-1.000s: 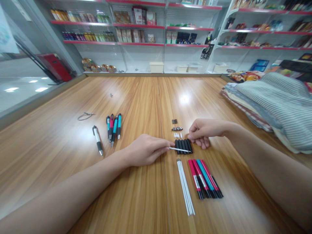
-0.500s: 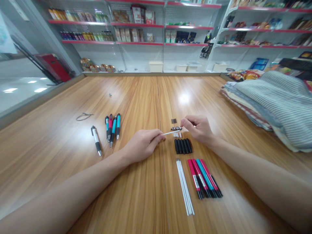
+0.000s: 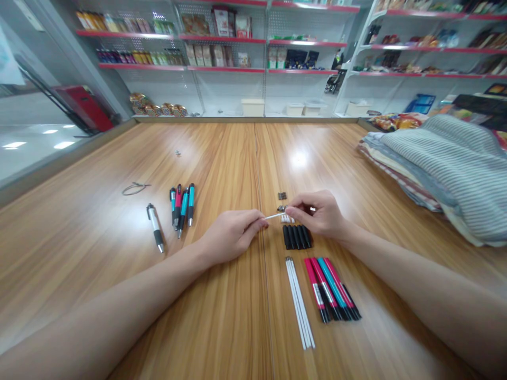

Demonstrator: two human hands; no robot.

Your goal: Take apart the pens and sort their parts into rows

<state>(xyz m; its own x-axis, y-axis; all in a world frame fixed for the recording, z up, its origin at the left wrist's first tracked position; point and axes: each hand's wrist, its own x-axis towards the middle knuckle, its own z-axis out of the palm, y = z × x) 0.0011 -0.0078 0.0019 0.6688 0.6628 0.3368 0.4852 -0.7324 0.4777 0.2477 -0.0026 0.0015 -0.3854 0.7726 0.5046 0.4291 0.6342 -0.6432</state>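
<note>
A thin white pen refill (image 3: 274,216) runs between my two hands above the table. My left hand (image 3: 233,235) pinches its left end between thumb and fingers. At the other end, the fingertips of my right hand (image 3: 319,214) are closed around the tip; any small part there is hidden. Below the refill are small white plastic pieces (image 3: 287,218), silver cone tips (image 3: 281,208) partly covered by my right hand, and small dark springs (image 3: 282,196). Nearer me lie a row of black rubber grips (image 3: 297,237), several white refills (image 3: 300,303), and pink and teal pen barrels (image 3: 331,289) with black clips.
Assembled pens (image 3: 182,208) and a white-and-black pen (image 3: 155,228) lie on the left of the wooden table (image 3: 222,327). Beyond them are a looped cord (image 3: 134,188) and a small metal bit (image 3: 178,153). Folded cloths (image 3: 443,163) are stacked at the right; stocked shelves (image 3: 222,39) stand behind.
My right hand has moved left and slightly down, and its fingers now close on the refill's right end. My left hand keeps its hold and stays almost still.
</note>
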